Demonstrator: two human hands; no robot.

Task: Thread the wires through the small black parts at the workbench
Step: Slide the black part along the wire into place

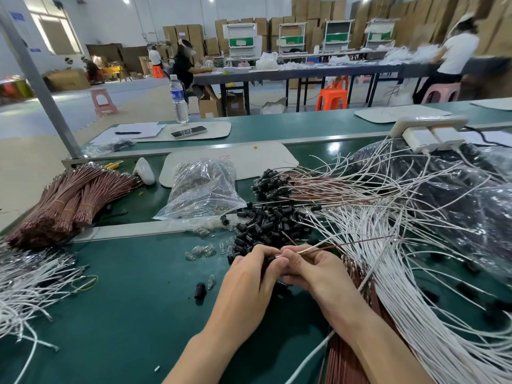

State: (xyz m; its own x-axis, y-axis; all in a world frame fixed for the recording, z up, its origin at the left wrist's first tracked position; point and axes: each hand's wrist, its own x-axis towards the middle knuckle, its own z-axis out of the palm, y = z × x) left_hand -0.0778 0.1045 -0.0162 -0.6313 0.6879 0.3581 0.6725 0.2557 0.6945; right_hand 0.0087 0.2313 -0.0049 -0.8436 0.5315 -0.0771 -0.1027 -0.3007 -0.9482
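White wire point(310, 249), thin and limp, sits pinched in the right grip point(313, 270) just behind its tip; the left grip point(249, 273) pinches a small black part point(267, 263) against it, over the counter point(133, 300). Both look light; holding near the tip should stop buckling.

Legible text: none can be read with certainty.
- Water bottle point(178, 99): blue-and-white label, print too small to make out.
- White mat point(249, 162) on the desk point(138, 286): red hand-drawn strokes near its far edge, perhaps a letter N; uncertain.
- Second mat point(401, 113), far right: faint scribbled lines, unreadable.
- Blue wall signs point(17, 16), upper left: blurred.
- Cartons point(182, 33) at the back wall: pale stickers, print not resolvable.
- Paper sheets point(149, 127) under a pen point(128, 133): any writing is too faint to read.
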